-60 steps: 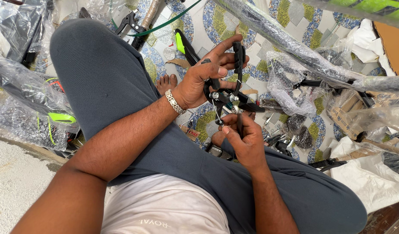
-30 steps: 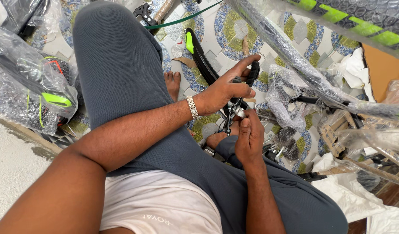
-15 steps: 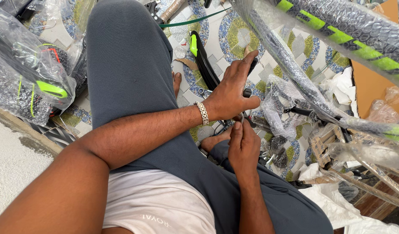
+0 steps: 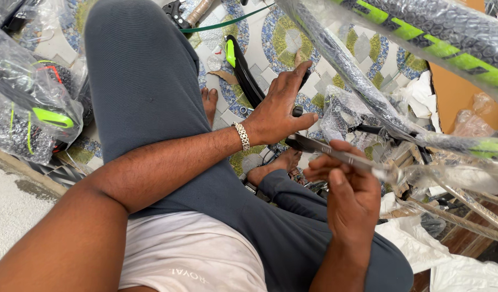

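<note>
My left hand [image 4: 281, 105] grips a small black bicycle part [image 4: 297, 112] just above my crossed legs, with a metal bracelet [image 4: 240, 135] on that wrist. My right hand [image 4: 349, 186] is closed around a flat silver wrench [image 4: 335, 155], whose end reaches toward the part under my left hand. A black mudguard with a green patch [image 4: 239, 67] lies on the patterned tile floor behind my left hand. I sit cross-legged in grey trousers [image 4: 146, 92], and a bare foot [image 4: 279, 162] shows beneath the hands.
A bubble-wrapped black and green bicycle frame tube [image 4: 422, 43] crosses the upper right. Another wrapped bicycle part with green accents [image 4: 35, 108] lies at the left. Plastic-wrapped metal rods [image 4: 460, 211], white paper and a brown cardboard piece [image 4: 454, 94] crowd the right side.
My right hand has drawn back to the right and now holds the silver wrench out in the open. My left hand keeps its grip on the black part. The view has shifted right.
</note>
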